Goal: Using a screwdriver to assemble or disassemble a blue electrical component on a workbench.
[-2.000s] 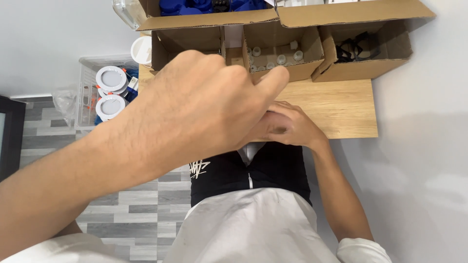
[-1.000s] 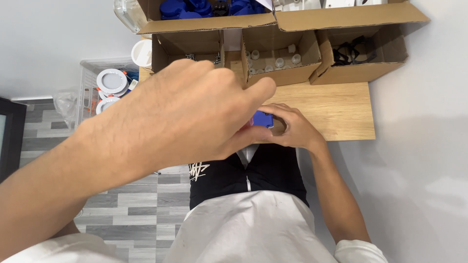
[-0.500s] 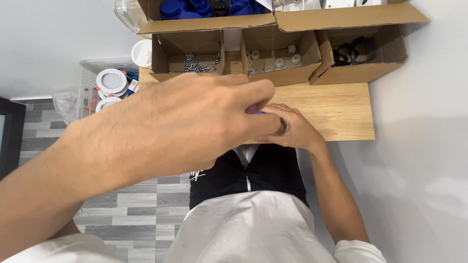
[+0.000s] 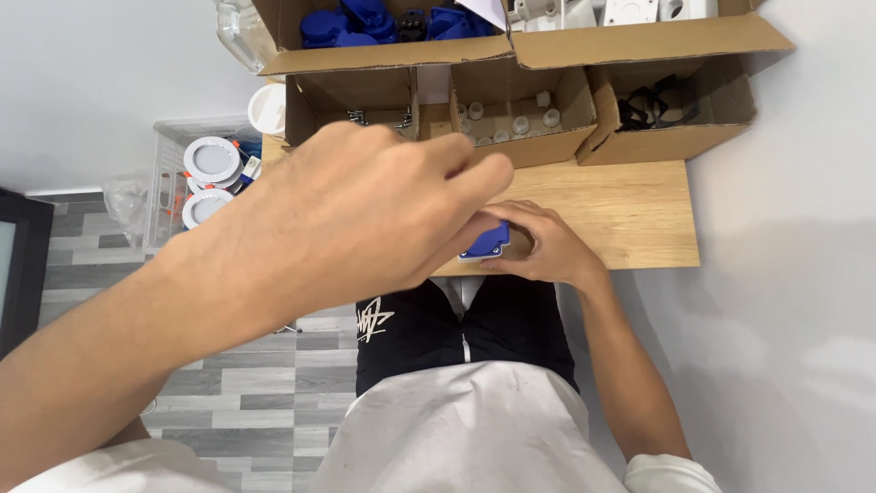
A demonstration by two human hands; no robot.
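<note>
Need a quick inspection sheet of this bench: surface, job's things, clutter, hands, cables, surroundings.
Surface: wooden tabletop, bare at the right end, boxes along its far edge.
Job's things: small blue plastic part held between both hands at the near edge.
Clutter: open cardboard boxes; one with blue parts, one with small white pieces, one with black parts, one with metal clips.
Hands: left hand large in view, fingers on the blue part; right hand grips it from the other side.
Cables: nothing seen.
Surroundings: white wall, grey plank floor, wire rack with round white lamps left of the table.
</note>
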